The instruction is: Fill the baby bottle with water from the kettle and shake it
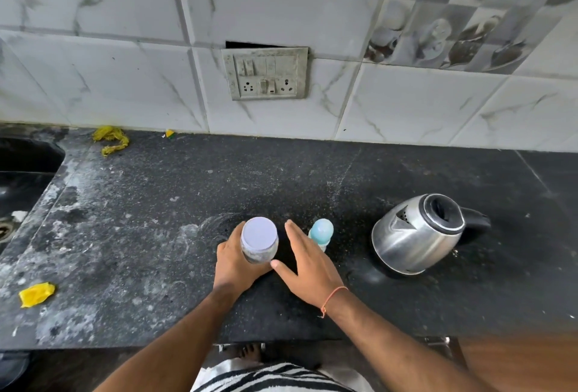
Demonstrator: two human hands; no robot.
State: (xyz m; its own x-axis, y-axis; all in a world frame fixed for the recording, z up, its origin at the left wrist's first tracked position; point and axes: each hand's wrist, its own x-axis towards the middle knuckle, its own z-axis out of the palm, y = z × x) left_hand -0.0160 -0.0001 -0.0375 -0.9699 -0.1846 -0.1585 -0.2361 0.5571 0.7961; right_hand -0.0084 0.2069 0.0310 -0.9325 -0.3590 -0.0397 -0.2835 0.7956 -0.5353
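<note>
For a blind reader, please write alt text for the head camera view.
The left hand grips a clear jar with a pale lid on a dark counter, the open right hand beside it. A baby bottle and steel kettle stand to the right.

The bench (312, 179) is dark speckled stone, smeared with pale residue on the side left of the left hand's grip (237, 258). That grip holds a clear jar (259, 240) with a white lid, standing on the bench. Just right of it stands the baby bottle (321, 232), then the steel kettle (417, 233). A yellow scrap (36, 294) lies far left; a yellow tangle (110, 139) lies beyond, by the wall.
</note>
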